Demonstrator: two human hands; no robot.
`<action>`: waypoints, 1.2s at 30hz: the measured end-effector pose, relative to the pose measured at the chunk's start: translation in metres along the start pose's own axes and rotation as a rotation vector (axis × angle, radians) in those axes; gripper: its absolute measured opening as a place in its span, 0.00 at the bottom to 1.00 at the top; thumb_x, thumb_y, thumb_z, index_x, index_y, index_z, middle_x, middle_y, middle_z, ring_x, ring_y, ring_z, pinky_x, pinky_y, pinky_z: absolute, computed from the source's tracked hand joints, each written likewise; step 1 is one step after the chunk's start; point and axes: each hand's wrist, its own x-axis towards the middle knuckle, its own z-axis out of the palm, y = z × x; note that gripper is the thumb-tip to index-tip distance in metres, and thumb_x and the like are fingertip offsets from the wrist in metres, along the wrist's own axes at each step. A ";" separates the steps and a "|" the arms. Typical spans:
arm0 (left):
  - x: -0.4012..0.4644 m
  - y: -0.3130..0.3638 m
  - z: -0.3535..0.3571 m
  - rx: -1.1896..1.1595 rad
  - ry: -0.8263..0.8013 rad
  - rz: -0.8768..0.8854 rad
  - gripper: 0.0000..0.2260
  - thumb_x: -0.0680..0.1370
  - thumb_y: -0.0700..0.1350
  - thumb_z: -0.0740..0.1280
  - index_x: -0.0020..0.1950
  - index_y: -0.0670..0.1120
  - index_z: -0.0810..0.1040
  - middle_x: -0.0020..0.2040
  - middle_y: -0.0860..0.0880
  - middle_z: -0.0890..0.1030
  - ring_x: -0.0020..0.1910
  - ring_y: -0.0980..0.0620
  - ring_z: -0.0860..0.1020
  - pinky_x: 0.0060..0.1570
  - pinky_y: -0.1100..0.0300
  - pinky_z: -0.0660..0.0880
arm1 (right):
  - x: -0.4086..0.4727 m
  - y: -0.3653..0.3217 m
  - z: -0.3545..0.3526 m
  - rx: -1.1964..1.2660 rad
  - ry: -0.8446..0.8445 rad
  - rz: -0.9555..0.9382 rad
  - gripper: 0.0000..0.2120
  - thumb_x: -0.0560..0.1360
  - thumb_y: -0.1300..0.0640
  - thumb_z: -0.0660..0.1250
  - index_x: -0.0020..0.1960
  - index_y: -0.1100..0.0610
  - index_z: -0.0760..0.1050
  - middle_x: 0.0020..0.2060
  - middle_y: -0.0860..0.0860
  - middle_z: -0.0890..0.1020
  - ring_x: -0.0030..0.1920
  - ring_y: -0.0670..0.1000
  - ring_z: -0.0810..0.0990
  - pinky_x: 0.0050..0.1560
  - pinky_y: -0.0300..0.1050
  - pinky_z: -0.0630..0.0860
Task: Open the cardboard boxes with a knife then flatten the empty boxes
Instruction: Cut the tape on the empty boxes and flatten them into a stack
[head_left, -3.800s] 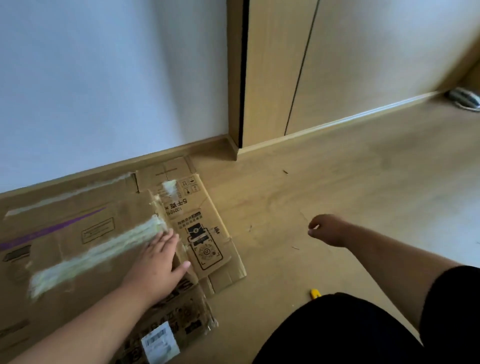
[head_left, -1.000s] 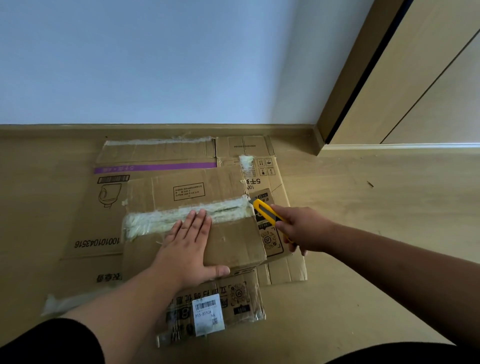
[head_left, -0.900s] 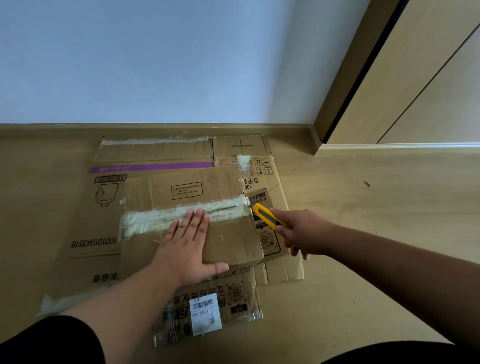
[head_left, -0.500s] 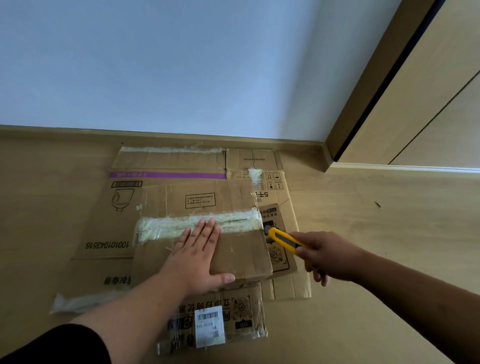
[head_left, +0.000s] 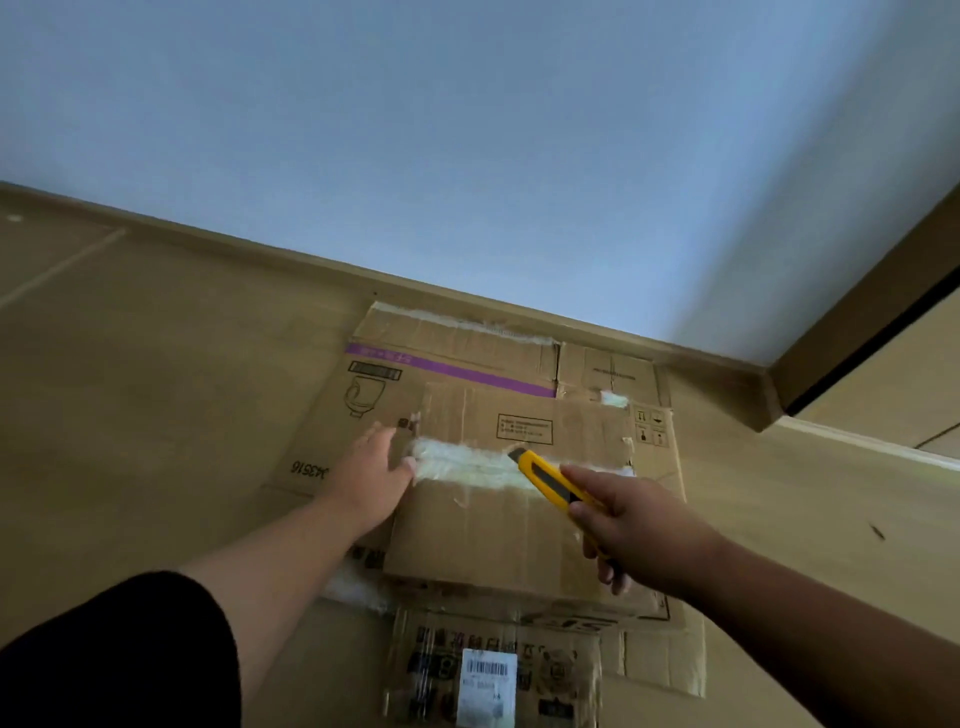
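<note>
- Head view: a sealed box (head_left: 519, 499) lies on the floor (head_left: 156, 415) atop flattened cardboard (head_left: 374, 395), straight ahead of both hands and near the wall (head_left: 467, 156).
- A strip of tape (head_left: 467, 467) crosses the box top, its long axis running left to right.
- The left hand (head_left: 371, 480), fingers straight, presses on the box's left end, touching the tape's left end.
- The right hand (head_left: 639, 530) grips a yellow knife (head_left: 550, 480), its fingers curled round the handle.
- The knife's long axis slants up and to the left, tip on the tape about midway along.
- The right hand is nearer the uncut stretch; the cut likely runs leftward toward the left hand, so those fingers are at risk.
</note>
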 end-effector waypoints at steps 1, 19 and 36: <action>0.000 -0.009 -0.005 -0.060 -0.042 -0.048 0.26 0.83 0.52 0.60 0.80 0.48 0.58 0.80 0.46 0.59 0.78 0.46 0.59 0.73 0.50 0.60 | 0.005 -0.011 0.012 -0.012 -0.018 -0.012 0.25 0.83 0.54 0.60 0.77 0.39 0.59 0.40 0.54 0.82 0.33 0.50 0.84 0.34 0.41 0.82; 0.002 -0.057 0.015 -0.400 -0.426 -0.084 0.57 0.64 0.55 0.81 0.81 0.57 0.46 0.79 0.50 0.62 0.76 0.49 0.63 0.73 0.48 0.64 | 0.081 -0.088 0.089 -0.325 0.007 -0.003 0.16 0.83 0.54 0.57 0.71 0.48 0.67 0.37 0.52 0.82 0.30 0.49 0.85 0.35 0.49 0.84; -0.007 -0.063 0.024 -0.399 -0.456 -0.008 0.53 0.69 0.58 0.77 0.79 0.61 0.39 0.79 0.51 0.60 0.77 0.53 0.60 0.75 0.50 0.61 | 0.101 -0.111 0.121 -0.721 -0.099 0.125 0.12 0.77 0.65 0.64 0.60 0.62 0.69 0.39 0.56 0.84 0.36 0.55 0.86 0.39 0.54 0.85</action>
